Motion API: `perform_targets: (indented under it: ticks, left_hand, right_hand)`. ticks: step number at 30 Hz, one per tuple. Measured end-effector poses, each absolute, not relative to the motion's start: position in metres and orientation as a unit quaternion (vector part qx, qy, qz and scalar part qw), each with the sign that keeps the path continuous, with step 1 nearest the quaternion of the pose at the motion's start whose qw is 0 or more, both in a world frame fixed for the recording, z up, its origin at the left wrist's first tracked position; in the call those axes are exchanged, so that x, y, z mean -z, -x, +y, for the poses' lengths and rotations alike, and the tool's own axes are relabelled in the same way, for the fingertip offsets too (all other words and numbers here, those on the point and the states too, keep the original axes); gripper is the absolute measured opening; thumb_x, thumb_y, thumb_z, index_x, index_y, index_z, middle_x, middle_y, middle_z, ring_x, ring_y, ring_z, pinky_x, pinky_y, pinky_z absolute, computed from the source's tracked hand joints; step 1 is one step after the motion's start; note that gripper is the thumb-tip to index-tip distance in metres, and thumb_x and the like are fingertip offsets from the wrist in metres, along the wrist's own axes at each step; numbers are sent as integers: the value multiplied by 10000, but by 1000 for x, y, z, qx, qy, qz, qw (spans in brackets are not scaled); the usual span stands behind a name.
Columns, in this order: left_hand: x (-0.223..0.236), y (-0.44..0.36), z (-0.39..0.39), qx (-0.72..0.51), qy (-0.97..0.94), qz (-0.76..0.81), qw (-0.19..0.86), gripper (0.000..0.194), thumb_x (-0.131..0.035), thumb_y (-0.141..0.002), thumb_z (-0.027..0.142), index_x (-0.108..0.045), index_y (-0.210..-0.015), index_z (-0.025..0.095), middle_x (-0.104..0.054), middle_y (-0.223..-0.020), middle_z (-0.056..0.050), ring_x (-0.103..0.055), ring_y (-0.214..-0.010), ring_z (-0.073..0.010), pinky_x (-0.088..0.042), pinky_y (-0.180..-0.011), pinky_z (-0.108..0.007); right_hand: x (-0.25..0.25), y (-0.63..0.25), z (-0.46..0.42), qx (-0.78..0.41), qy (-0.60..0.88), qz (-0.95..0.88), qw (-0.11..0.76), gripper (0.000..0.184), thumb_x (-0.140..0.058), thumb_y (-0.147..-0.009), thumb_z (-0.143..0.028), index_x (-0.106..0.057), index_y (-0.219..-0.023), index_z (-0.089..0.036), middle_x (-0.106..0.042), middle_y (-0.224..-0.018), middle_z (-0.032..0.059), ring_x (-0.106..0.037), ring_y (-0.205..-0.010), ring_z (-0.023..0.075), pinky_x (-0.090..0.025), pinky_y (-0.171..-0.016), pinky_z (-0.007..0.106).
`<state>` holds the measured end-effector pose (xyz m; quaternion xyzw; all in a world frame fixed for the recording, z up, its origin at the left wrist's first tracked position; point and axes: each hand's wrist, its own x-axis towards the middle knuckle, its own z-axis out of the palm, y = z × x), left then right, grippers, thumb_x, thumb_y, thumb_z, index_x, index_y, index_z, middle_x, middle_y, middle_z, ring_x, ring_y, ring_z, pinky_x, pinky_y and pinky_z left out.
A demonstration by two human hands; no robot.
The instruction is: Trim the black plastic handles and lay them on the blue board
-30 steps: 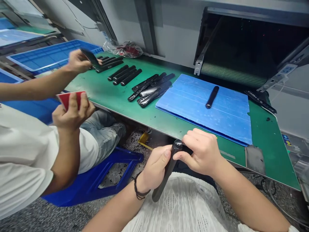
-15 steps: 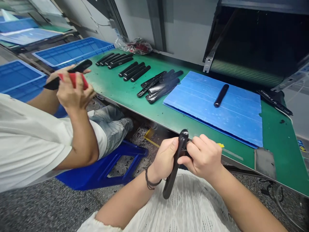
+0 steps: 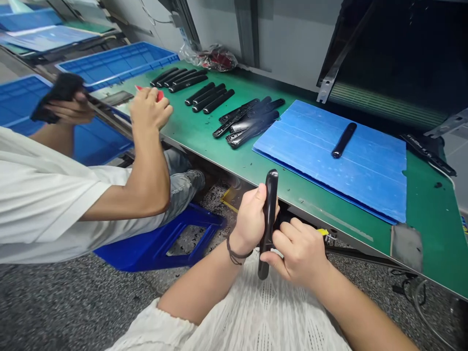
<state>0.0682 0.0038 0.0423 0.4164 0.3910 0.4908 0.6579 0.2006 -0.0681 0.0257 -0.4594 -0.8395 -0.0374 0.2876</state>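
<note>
My left hand [image 3: 252,219] is wrapped round a long black plastic handle piece [image 3: 271,200], glossy with rounded ends, held upright in front of my lap. On its right side my right hand [image 3: 302,251] is closed, with the thumb against the lower part of the piece. A slim tool seems to be inside that fist; its yellow end [image 3: 322,232] pokes out behind the knuckles, and a thin edge lies across the black piece near the thumb. Most of the tool is hidden by my fingers.
Another black piece [image 3: 344,140] lies on blue sheets [image 3: 303,131] on the green table [image 3: 197,139]. Black pieces [image 3: 252,122] form a pile and rows farther left. A co-worker's hand [image 3: 149,107] holds something red at the left. A dark flat pad [image 3: 406,246] sits at the table edge.
The black piece in my left hand is more upright and slightly higher. My right hand has slid down toward its lower end. The co-worker's hands have moved apart.
</note>
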Motion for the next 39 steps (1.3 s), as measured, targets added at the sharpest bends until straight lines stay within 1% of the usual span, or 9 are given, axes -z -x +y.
perform_targets:
  ticks: [7,18,24,28,30,33,35,37,39]
  left_hand:
    - [-51,-63,21,-526,-301,368,705,602,-507,-1012,642,-422,-612,201,-301,-461,70,-284,-356,-57,-235,-343,-190]
    - [-47,-44,35,-580,-95,398,704,543,-359,-1101,479,-456,-657,180,-340,-500,69,-250,-325,-52,-195,-314,-173]
    - [-35,-30,46,-611,-17,418,671,528,-314,-1107,493,-396,-674,201,-300,-503,78,-242,-334,-65,-142,-328,-196]
    - [-30,-16,53,-624,8,428,654,527,-291,-1105,505,-378,-678,209,-275,-502,79,-222,-343,-75,-127,-345,-218]
    - [-28,-10,54,-630,17,434,644,521,-293,-1103,503,-375,-681,209,-270,-501,79,-217,-344,-77,-122,-353,-224]
    - [-26,-4,55,-640,29,432,635,505,-289,-1103,488,-377,-692,209,-277,-506,79,-225,-346,-78,-131,-361,-226]
    - [-26,-3,54,-647,29,430,629,499,-282,-1104,480,-370,-694,211,-283,-507,78,-233,-348,-79,-154,-367,-227]
    - [-26,-5,52,-653,25,431,622,505,-277,-1105,481,-348,-684,213,-280,-506,77,-231,-352,-79,-177,-373,-226]
    - [-23,-9,51,-657,12,429,620,508,-283,-1106,479,-327,-674,215,-275,-510,78,-229,-359,-78,-195,-379,-224]
  right_hand:
    - [-26,-197,-76,-16,438,-863,253,658,-403,-970,-801,-507,-703,-208,-475,-681,17,-329,-672,168,-157,-606,352]
    - [-23,-186,-74,68,420,-870,248,597,-373,-1062,-656,-469,-675,-212,-439,-645,5,-310,-661,173,-143,-611,360]
    - [-16,-184,-68,110,405,-859,294,524,-557,-1039,-539,-436,-645,-215,-382,-592,-15,-295,-629,160,-151,-601,366]
    - [-10,-186,-67,22,434,-835,339,354,-516,-1066,-506,-610,-966,-179,-518,-710,4,-421,-669,159,-268,-602,324]
    - [-5,-190,-66,9,451,-828,333,231,-460,-1089,-306,-592,-1198,-151,-585,-823,40,-498,-731,168,-323,-613,306]
    - [1,-194,-62,32,489,-831,263,544,-386,-968,0,-543,-1424,-253,-594,-850,23,-522,-724,159,-282,-552,286]
    - [2,-193,-60,-3,527,-819,227,685,-439,-955,-21,-423,-1572,-316,-604,-852,5,-530,-695,152,-269,-515,275]
    - [-1,-187,-60,-94,537,-793,271,699,-575,-980,-160,-332,-1627,-267,-627,-868,-3,-549,-681,144,-347,-523,262]
    - [-4,-177,-61,-195,503,-760,362,599,-686,-964,-291,-468,-1516,-206,-646,-876,0,-576,-694,137,-440,-582,264]
